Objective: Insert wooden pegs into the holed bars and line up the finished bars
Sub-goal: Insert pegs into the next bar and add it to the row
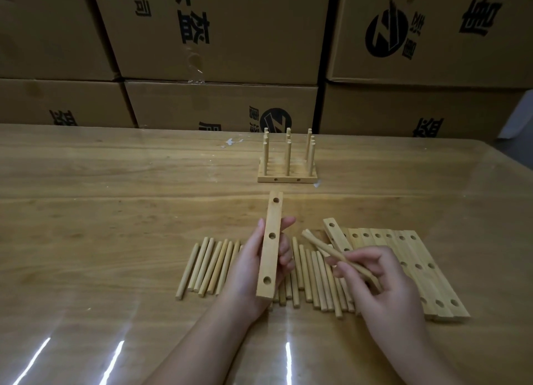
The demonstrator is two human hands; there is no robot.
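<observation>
My left hand [253,272] grips a wooden bar [270,246] with three holes, held lengthwise above the table, none of its holes filled. My right hand [383,283] pinches wooden pegs [331,250], two or three together, pointing up and left toward the bar. Loose pegs [207,265] lie in a row on the table under and between my hands. A set of empty holed bars [415,269] lies side by side at the right. Further back stand the finished bars [287,168], lined up with upright pegs.
The wooden table [115,211] has a glossy top with light streaks near the front edge. Stacked cardboard boxes [219,38] form a wall along the table's far edge. Small white scraps [230,142] lie near the finished bars.
</observation>
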